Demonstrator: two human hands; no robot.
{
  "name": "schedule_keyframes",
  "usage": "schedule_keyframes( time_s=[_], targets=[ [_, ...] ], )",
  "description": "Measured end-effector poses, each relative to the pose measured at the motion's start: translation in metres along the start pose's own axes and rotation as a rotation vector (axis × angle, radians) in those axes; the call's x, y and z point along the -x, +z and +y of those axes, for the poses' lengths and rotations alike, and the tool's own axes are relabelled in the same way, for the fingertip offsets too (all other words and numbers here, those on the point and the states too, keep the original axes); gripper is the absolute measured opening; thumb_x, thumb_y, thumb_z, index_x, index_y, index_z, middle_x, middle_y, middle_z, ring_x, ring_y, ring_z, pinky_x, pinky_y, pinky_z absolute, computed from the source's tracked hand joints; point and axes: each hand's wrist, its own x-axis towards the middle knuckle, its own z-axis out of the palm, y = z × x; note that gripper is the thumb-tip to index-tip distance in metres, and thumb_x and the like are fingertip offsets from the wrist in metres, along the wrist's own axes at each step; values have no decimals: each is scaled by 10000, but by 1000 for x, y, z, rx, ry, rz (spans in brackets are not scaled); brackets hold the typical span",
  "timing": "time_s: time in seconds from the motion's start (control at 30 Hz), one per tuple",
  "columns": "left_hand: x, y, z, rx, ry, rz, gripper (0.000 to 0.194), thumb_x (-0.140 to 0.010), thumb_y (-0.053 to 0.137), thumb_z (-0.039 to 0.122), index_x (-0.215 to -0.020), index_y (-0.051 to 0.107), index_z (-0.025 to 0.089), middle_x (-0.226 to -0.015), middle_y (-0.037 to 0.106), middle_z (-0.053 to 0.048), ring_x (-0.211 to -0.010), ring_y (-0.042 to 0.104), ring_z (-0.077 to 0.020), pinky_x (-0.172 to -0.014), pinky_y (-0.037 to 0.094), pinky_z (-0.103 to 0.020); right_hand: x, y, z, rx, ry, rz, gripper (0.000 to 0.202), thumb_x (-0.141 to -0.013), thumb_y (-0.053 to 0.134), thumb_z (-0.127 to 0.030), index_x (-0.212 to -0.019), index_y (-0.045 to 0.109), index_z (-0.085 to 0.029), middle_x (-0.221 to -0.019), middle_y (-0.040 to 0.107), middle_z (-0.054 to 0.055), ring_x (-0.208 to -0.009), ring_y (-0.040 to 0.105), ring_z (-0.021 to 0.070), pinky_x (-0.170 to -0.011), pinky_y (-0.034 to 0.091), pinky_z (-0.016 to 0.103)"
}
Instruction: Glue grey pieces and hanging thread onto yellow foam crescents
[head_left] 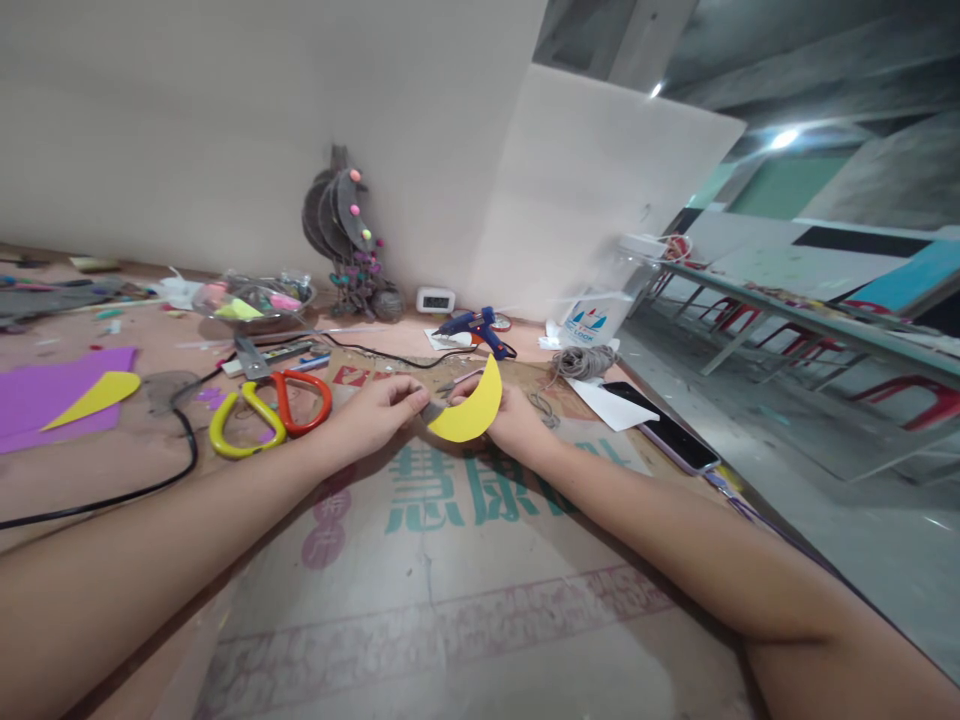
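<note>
A yellow crescent [472, 408] is held up over the printed cardboard sheet [442, 570]. At its left tip, a short grey wrapped end [433, 411] is pinched between the thumb and fingers of my left hand [390, 408]. My right hand [512, 415] grips the crescent from behind on the right side, its fingers partly hidden by the yellow piece. Small scissors or tweezers [459, 381] show just behind the crescent, by my right fingers; which tool it is I cannot tell.
Large scissors [247, 420] and purple sheet [67, 395] lie left. Behind are a glue gun [476, 325], small clock [436, 300], decorated grey crescent piece [337, 215] and bowl [255, 300]. Grey yarn [583, 361], white paper [613, 404] and phone [675, 440] lie right. A black cable [187, 440] crosses the left.
</note>
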Motion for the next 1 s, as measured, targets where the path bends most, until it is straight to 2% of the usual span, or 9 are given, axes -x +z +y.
schedule_keyframes(
  time_s=[0.23,1.0],
  targets=[
    [1,0,3,11,-6,-8,304,-816,454,418,-638,481,173,-511,432,45,-460,375,-81,-431,275,-197,0,0,-2,-1,8,18,137,-751,574,-273,-764,622,-145,-808,659,60,-850,594,176,-771,455,300],
    [2,0,3,56,-47,-60,297,-793,486,424,-639,491,171,-528,461,37,-472,398,-87,-428,284,-192,-1,-1,1,28,-14,56,170,-737,616,-309,-778,640,-146,-860,664,72,-811,599,172,-741,461,300]
  ],
)
